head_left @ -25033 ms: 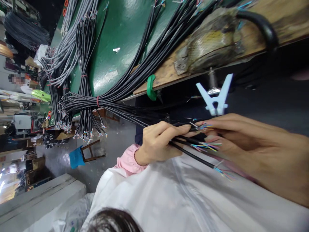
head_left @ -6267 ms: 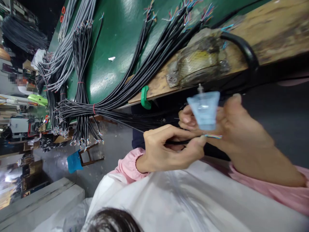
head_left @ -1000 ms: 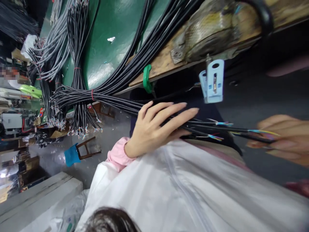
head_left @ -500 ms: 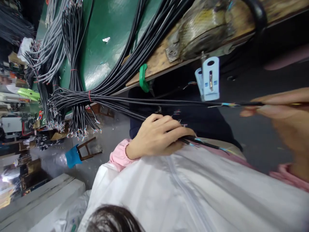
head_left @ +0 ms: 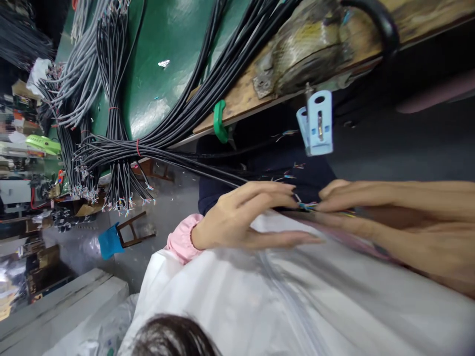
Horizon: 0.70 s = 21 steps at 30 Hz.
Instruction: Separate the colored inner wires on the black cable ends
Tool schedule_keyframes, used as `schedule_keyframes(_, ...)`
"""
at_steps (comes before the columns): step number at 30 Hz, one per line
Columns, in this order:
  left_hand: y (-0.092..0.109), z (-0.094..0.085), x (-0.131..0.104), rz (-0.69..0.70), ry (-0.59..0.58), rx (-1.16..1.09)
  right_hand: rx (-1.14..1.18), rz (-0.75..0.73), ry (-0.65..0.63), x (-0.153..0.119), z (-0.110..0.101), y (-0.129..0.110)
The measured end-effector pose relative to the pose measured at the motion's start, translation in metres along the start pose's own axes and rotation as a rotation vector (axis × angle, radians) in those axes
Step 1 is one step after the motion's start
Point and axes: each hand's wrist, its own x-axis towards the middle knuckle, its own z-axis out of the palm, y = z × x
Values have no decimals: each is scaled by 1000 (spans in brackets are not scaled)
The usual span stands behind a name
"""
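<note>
Green worktop (head_left: 163, 34) spreads from nine to twelve o'clock in your view, with a black cable bundle (head_left: 146, 147) crossing its near edge between nine and ten and some strands running on towards your hands. Those cables look light and springy, their jackets smooth but easy enough to grip, so the sound place to take hold is likely the jacket just behind the stripped ends. Your right hand (head_left: 419, 237) comes in from between three and four o'clock, somewhat blurred, its thumb and forefinger nearly together and seeming to pinch the wire ends. Your left hand (head_left: 245, 212) lies close in at six o'clock, back upwards: its thumb stands well apart, the other fingers bend over the cables, and you cannot tell whether they grip, since the palm side is hidden. At one o'clock a wrapped lump (head_left: 304, 49) sits on the wooden edge, and at two a pale blue clothespin (head_left: 326, 121) hangs below it, touched by neither hand. Between eleven and twelve, a green clip (head_left: 218, 121) is on that edge. Smallest are the coloured wires (head_left: 308, 205), between your two hands towards half past three; thin and probably fragile, they would bend or splay under a hard squeeze.
</note>
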Motion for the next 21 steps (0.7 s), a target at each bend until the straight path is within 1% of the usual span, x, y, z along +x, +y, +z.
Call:
schedule_keyframes(2, -3, 7, 0, -41, 22, 46, 42, 137, 57, -1, 3, -4)
schedule_keyframes(4, -6, 12, 1, -15, 48, 60, 92, 266, 147, -4, 7, -7)
schedule_keyframes(5, -7, 14, 2, -1, 54, 54, 111, 315, 180, -6, 8, -9)
schedule_keyframes(7, -10, 14, 3, -21, 48, 22, 139, 379, 213, -7, 11, -9)
schedule_keyframes(9, -11, 11, 5, -86, -24, -26, 176, 384, 168, -6, 12, -8)
schedule_keyframes(11, -11, 6, 7, -149, -140, -50, 214, 346, 116, -2, 12, -6)
schedule_keyframes(13, -9, 1, 10, -190, -240, -45, 239, 314, 97, 2, 12, -5)
schedule_keyframes(14, -8, 0, 11, -205, -267, -45, 244, 310, 108, 4, 13, -6)
schedule_keyframes(16, -6, -1, 12, -241, -273, -50, 246, 314, 117, 8, 14, -8)
schedule_keyframes(18, -4, 2, 12, -289, -234, -45, 232, 297, 139, 10, 17, -9)
schedule_keyframes(21, -3, 11, 8, -345, -169, -6, 166, 282, 261, 9, 20, -9)
